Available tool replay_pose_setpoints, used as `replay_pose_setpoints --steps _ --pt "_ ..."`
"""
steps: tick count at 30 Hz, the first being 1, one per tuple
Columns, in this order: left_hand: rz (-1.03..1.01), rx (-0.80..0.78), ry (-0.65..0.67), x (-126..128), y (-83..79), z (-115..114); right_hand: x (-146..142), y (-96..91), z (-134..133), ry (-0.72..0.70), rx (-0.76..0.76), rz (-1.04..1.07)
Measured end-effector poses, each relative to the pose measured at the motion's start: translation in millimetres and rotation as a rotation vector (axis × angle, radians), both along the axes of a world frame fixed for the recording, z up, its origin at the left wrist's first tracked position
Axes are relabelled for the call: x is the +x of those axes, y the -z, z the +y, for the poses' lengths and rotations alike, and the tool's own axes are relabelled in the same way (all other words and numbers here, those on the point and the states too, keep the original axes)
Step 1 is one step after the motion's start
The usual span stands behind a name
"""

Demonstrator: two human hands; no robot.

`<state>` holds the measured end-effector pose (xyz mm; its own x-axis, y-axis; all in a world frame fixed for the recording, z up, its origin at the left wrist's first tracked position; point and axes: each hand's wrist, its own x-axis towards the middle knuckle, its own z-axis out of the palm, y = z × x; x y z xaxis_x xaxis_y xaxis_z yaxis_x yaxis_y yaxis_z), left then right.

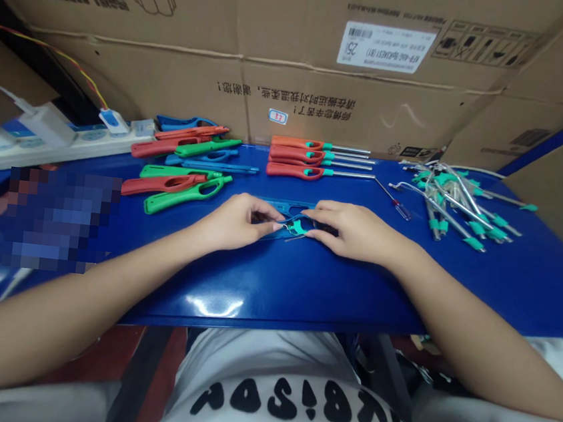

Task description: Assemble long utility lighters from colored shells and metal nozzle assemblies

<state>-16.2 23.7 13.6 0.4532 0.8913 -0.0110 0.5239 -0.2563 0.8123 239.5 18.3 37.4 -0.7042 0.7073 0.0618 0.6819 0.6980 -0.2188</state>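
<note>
My left hand [240, 223] and my right hand [362, 233] meet over the middle of the table. Between them lies a blue plastic lighter casing [296, 208], with a trigger loop near its centre. The fingers of both hands are closed on the casing, thumbs toward me. A small green trigger piece [300, 226] with thin wire ends shows between the fingertips. Part of the casing is hidden under my hands, so I cannot tell whether its two halves are joined.
Coloured casing halves [178, 190] lie on the left. Behind are several long lighters [293, 170] and a screwdriver [400, 209]. A pile of metal tubes with green parts [463, 206] lies right. A power strip [57, 147] runs back left; cardboard [174, 85] stands behind the table [303, 294].
</note>
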Motion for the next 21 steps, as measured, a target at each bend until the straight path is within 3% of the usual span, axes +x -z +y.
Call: replay_pose_setpoints --steps 10,16,21 --pt "-0.012 0.052 -0.027 5 1.6 -3 -10 13.6 3 0.121 0.080 0.050" --pt "0.011 0.092 -0.028 4 4.9 -2 -15 16.0 3 0.235 0.030 0.147" --pt "0.083 0.271 0.056 3 1.7 -4 -14 16.9 5 0.231 0.012 0.218"
